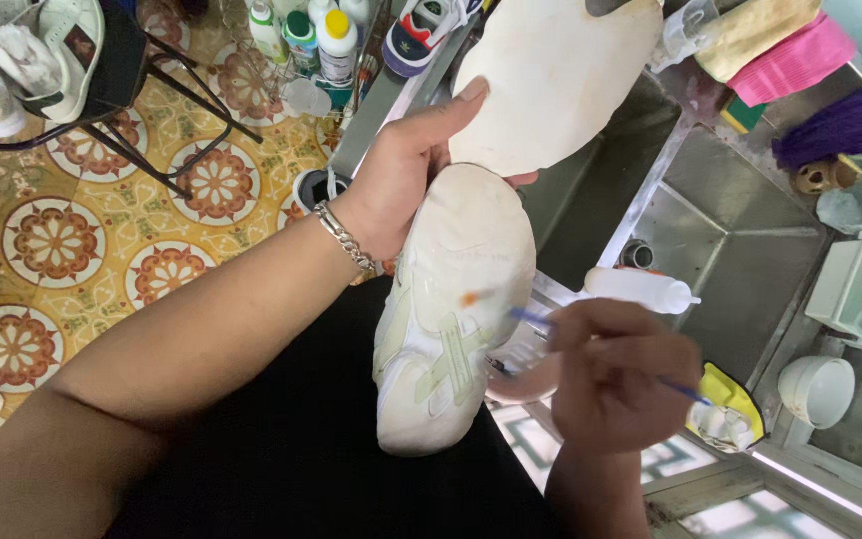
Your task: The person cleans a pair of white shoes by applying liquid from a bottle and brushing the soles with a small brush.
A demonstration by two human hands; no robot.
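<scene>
My left hand [403, 170] grips a cream-white sneaker [451, 319] by its middle, holding it sole-outward over the edge of a steel sink [720, 250]. The worn pale sole [551, 80] points away from me. A small orange mark shows on the shoe's side. My right hand [616, 374] holds a thin blue-handled brush [536, 319] with its tip against the shoe's side panel. A silver chain bracelet [344, 237] circles my left wrist.
A small white squeeze bottle [641, 289] lies on the sink rim. White cup [815, 389], yellow-white cloth [725, 409], pink and purple towels [830, 90] sit at right. Bottles [336, 45] and other sneakers [22, 60] stand on the patterned tile floor at left.
</scene>
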